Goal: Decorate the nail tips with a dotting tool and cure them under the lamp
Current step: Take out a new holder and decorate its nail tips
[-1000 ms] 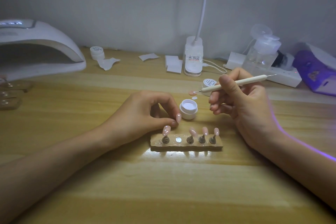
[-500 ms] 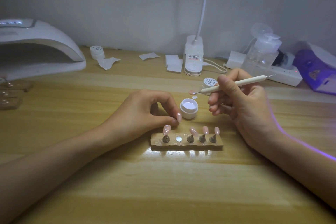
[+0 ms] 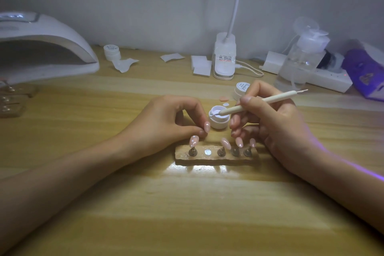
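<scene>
A wooden holder [image 3: 216, 157] lies at the table's middle with several pink nail tips on small stands; one slot [image 3: 207, 152] shows a bare metal disc. The leftmost nail tip [image 3: 194, 141] carries white dots. My left hand [image 3: 170, 122] pinches thumb and index finger together at that tip's top edge. My right hand [image 3: 278, 124] grips a white dotting tool [image 3: 259, 103]. The tool's point dips into the open white gel jar [image 3: 219, 119] just behind the holder. The white curing lamp [image 3: 47, 48] stands at the far left, its opening facing the table.
Behind the jar lie two loose nail tips [image 3: 224, 100] and a lidded jar [image 3: 241, 89]. At the back stand another jar [image 3: 112, 52], wipes [image 3: 201, 66], a desk lamp base [image 3: 224, 56], a pump bottle [image 3: 301, 62], a power strip [image 3: 326, 78] and a purple-lit device [image 3: 365, 72]. More holders [image 3: 10, 102] sit at the left edge.
My right hand has dropped down and to the left, bringing the dotting tool's point from above the loose nail tips into the open jar. My left hand has stayed at the leftmost nail tip.
</scene>
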Motion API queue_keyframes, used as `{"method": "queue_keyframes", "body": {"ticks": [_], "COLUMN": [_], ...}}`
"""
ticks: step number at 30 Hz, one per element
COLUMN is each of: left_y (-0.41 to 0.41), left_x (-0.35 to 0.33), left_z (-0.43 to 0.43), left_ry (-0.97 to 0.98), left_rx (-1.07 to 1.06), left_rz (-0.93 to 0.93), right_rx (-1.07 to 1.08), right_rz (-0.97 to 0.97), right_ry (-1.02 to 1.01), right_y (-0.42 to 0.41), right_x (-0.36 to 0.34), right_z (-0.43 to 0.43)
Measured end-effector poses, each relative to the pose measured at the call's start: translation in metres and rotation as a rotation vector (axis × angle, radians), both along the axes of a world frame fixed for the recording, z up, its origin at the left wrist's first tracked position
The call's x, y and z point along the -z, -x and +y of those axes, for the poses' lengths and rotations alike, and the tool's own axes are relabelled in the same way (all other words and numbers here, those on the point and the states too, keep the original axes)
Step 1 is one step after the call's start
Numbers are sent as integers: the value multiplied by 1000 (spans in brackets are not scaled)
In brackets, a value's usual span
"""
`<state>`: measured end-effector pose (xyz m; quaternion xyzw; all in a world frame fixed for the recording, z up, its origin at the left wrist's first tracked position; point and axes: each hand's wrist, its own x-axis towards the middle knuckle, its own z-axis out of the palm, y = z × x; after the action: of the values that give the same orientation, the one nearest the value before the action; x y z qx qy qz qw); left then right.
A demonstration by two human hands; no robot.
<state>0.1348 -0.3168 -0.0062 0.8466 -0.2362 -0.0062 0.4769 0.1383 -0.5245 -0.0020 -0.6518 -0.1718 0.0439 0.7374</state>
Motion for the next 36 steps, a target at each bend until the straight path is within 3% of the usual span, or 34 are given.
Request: {"method": "queue_keyframes", "body": {"ticks": [36], "left_y": [2], "left_x": [-2], "left_z": [-1], "left_ry": [-40], "left_rx": [-11], "left_rz": [-32], "right_rx": [-22], "right_rz": [-8], "right_ry": [68], "right_y": [2], "right_x": [0], "right_z": [1]}}
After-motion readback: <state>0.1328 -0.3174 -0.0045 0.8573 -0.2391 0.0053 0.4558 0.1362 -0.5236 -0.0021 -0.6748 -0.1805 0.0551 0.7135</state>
